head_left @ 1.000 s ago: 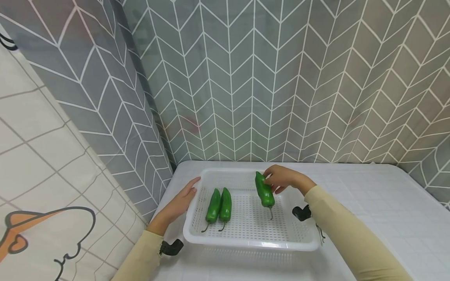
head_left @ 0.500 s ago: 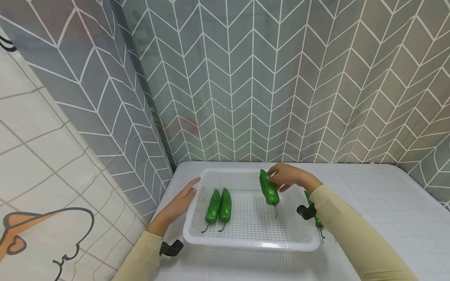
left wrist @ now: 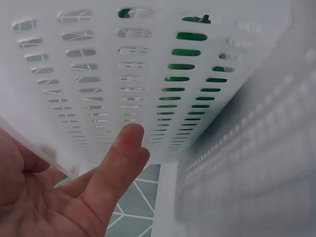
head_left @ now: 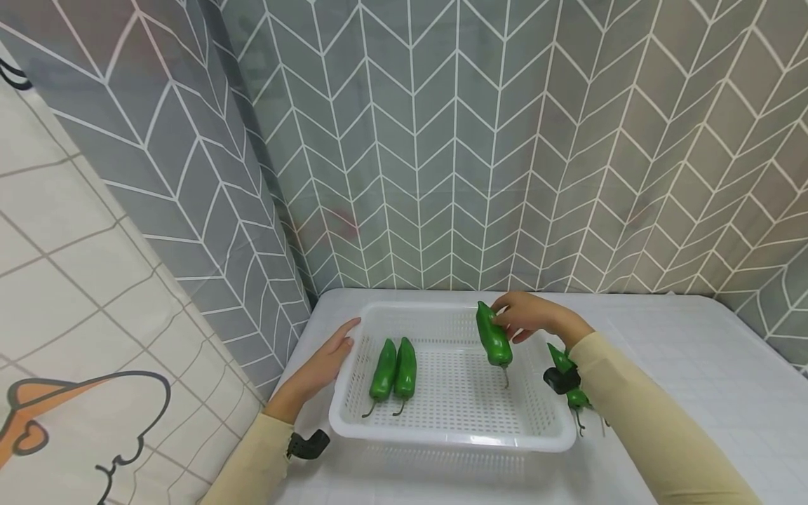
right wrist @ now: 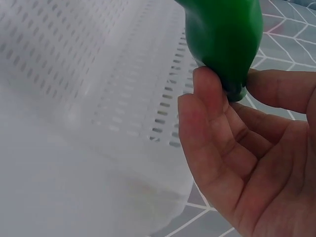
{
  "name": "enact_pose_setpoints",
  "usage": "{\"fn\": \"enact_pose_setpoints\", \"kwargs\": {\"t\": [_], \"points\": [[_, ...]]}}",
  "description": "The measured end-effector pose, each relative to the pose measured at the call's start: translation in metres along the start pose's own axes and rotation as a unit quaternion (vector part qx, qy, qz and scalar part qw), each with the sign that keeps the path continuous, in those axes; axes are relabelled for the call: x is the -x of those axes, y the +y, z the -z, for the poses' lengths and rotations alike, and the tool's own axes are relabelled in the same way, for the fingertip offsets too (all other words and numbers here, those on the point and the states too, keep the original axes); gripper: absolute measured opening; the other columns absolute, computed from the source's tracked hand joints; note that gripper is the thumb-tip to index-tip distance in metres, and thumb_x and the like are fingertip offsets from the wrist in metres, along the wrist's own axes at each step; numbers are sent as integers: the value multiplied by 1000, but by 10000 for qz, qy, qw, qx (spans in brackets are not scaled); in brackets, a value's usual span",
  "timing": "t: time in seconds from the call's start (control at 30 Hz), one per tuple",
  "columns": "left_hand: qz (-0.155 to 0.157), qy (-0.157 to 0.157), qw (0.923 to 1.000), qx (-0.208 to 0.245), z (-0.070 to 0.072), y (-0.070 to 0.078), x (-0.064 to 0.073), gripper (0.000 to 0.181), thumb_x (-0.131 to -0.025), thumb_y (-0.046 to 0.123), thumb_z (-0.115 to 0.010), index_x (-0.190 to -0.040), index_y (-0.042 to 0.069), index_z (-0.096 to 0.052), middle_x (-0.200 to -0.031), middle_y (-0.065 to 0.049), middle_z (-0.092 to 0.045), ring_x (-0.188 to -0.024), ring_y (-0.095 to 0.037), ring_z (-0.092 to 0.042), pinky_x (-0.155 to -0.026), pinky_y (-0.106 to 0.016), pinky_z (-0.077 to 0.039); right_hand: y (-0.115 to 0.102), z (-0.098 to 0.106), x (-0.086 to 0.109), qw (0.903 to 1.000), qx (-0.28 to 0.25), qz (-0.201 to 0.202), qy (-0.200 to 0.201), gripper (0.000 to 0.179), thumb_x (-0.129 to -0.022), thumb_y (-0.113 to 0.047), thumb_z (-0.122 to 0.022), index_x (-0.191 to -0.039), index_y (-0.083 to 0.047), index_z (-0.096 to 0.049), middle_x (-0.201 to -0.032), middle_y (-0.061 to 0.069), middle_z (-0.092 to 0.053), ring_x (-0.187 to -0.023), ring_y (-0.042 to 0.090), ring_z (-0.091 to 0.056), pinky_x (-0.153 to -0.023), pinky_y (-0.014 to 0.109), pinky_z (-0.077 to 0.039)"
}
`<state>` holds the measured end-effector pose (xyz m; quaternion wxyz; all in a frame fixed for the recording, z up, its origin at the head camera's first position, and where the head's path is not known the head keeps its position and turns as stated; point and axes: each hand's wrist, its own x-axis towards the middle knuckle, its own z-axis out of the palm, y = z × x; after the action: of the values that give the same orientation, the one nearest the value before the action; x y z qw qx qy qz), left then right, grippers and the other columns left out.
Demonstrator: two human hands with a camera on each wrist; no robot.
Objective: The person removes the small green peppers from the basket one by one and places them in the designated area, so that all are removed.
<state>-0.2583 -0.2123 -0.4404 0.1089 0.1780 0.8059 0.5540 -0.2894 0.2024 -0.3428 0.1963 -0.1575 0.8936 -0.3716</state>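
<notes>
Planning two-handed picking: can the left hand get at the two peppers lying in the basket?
Likely yes: the left hand need only clear the basket rim; nothing covers the two green peppers beyond.

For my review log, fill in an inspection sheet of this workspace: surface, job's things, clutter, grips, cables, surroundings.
Surface: white table, faintly gridded.
Job's things: white perforated basket on the table; two green peppers inside, left part; held pepper over its right part; at least one outside pepper beyond its right side, partly hidden by the right sleeve.
Clutter: nothing seen.
Grips: left hand touches the basket's left side; right hand pinches the held pepper.
Cables: nothing seen.
Surroundings: grey chevron cloth behind; white cartoon-printed cloth at left.
</notes>
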Motion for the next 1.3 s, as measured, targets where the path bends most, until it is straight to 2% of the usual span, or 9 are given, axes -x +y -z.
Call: {"fn": "enact_pose_setpoints", "kwargs": {"t": [0.5, 0.93, 1.3], "points": [[-25, -68, 9999, 124, 0, 2, 0, 52, -114, 24, -25, -163, 14, -13, -150, -28, -43, -129, -40, -54, -99, -48, -50, 8, 13, 12, 9999, 2, -109, 100, 46, -103, -12, -58, -138, 15, -49, -108, 18, -68, -82, 22, -69, -73, 41, -60], [53, 12, 9999, 91, 0, 2, -1, 51, -114, 22, -25, -163, 14, -14, -149, -26, -45, -127, -37, -55, -100, -47, -49, 14, 21, 24, 9998, 18, -106, 167, 49, -102, -12, -58, -139, 17, -47, -109, 19, -67, -83, 22, -69, -74, 41, -60], [57, -10, 9999, 89, 0, 0, -1, 51, -114, 22, -25, -163, 14, -14, -153, -24, -42, -132, -37, -51, -105, -49, -44, 20, 25, 30, 9997, -115, -116, 198, 49, -102, -12, -57, -138, 19, -45, -106, 18, -66, -82, 22, -68, -76, 42, -60]]}}
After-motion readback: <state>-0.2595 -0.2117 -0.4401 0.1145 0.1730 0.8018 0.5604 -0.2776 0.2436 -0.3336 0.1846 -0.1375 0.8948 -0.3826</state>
